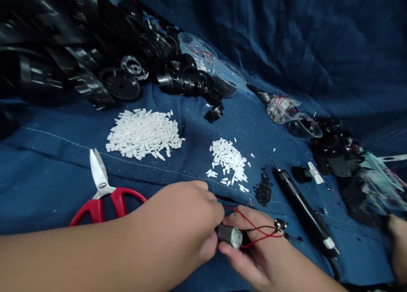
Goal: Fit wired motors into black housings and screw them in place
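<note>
A small electric motor [231,236], a dark cylinder with a white end cap, sits between my two hands at the bottom middle. My right hand [254,249] grips it, thumb along its near side. Red and black wires [259,229] run from it across that hand to a small metal part [280,225]. My left hand [190,218] is closed at the motor's other end, and its curled fingertips hide whatever they pinch. Just beyond the hands lies a small pile of white plastic pieces [228,159].
Red-handled scissors [102,184] lie beside my left forearm. A larger white pile [144,133], black screws [263,190] and a black electric screwdriver [305,211] are on the blue cloth. Black plastic housings [121,84] and clear cups [229,73] stand behind. Another person's hand [399,241] shows at right.
</note>
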A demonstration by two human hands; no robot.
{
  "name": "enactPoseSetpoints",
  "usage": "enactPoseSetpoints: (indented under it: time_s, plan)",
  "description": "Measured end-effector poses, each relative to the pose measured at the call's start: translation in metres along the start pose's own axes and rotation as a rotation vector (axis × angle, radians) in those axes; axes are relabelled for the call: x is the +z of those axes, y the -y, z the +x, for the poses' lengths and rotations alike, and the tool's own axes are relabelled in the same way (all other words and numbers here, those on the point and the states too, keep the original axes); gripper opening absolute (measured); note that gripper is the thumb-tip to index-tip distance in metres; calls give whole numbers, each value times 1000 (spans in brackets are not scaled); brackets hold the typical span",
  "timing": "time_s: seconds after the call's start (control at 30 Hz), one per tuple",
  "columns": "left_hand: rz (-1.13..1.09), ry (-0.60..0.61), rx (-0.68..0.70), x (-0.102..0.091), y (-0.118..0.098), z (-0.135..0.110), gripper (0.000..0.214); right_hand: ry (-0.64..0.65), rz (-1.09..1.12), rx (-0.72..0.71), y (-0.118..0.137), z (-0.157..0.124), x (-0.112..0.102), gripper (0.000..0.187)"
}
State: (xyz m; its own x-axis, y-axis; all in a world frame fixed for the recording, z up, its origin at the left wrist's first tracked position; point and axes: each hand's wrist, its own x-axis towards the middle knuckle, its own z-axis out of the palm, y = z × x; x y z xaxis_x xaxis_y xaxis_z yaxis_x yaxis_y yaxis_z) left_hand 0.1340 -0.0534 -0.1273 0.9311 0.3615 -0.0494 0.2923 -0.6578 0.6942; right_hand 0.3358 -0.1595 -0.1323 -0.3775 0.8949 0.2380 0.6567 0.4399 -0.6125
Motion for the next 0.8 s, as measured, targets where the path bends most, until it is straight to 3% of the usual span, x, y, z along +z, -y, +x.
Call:
enactPoseSetpoints:
  time_s: [0.23, 0.5, 0.8]
  plan:
    - [-69, -63, 17, 9, 8, -5, 20, 11, 7, 10, 0, 1, -1, 18]
    - [-67, -111, 48, 6, 1, -6, 20, 35, 1, 21, -2, 5, -3, 12]
    - [136, -69, 151, 13, 4, -8, 20, 80, 2, 40, -2, -2, -1, 13]
